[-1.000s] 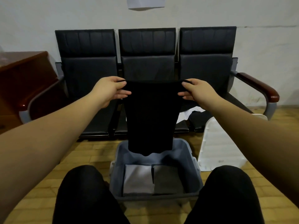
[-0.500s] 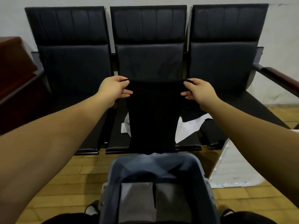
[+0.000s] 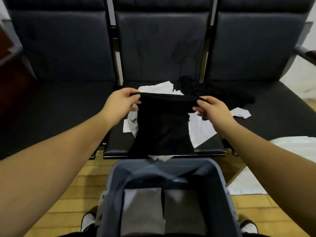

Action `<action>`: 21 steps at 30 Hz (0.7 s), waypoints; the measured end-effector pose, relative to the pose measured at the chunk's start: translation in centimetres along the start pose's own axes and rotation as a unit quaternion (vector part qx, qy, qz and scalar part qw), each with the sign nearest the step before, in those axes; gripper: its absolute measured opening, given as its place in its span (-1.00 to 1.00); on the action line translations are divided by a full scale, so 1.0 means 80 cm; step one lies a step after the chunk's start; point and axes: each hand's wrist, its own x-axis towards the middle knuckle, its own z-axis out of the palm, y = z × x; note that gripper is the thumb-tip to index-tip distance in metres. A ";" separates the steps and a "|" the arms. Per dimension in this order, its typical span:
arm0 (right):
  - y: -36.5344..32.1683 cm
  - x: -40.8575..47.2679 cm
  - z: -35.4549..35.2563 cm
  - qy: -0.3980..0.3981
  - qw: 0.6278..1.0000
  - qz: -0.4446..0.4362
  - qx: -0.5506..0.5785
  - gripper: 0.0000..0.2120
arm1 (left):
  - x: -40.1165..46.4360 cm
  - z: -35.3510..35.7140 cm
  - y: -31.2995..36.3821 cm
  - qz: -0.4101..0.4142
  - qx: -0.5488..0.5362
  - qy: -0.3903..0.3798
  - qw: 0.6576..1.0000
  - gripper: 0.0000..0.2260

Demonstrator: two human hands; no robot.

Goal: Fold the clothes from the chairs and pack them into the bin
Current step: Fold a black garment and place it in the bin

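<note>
Spanning the far side of the scene, the row of black chairs (image 3: 159, 48) is the biggest thing here, and every place below is given relative to the grey bin (image 3: 222, 194), which stands on the floor just in front of the middle seat. On that seat beyond the bin lie white clothes (image 3: 200, 130), with a crumpled dark garment (image 3: 222, 93) further back and to the right. Inside the bin two folded grey pieces (image 3: 143, 211) lie side by side on the bottom. Above the bin's far edge hangs the black garment (image 3: 162, 127), stretched flat, its top hem running left to right and its length dropping straight down toward the seat front. The left hand (image 3: 119, 106) has its grip pinched on the hem's left corner and the right hand (image 3: 212, 110) has its grip pinched on the right corner, both about equally far beyond the bin. Judging from this, the garment is mid-fold and the next move turns on its hanging length: the lower edge lies nearer the bin than the hands do, so the cloth would need laying down or doubling before it goes in.
</note>
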 end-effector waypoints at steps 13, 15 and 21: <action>0.130 -0.080 0.028 -0.100 0.969 -0.002 -0.227 -0.82 | -0.065 0.012 -0.142 -0.109 0.089 -0.060 0.988 -0.82; 0.138 -0.082 0.028 -0.135 0.950 -0.031 -0.281 -0.80 | -0.067 0.014 -0.151 -0.118 0.140 -0.072 0.980 -0.82; 0.139 -0.078 0.035 -0.045 0.963 -0.017 -0.264 -0.89 | -0.067 0.025 -0.155 -0.153 0.182 -0.018 0.971 -0.88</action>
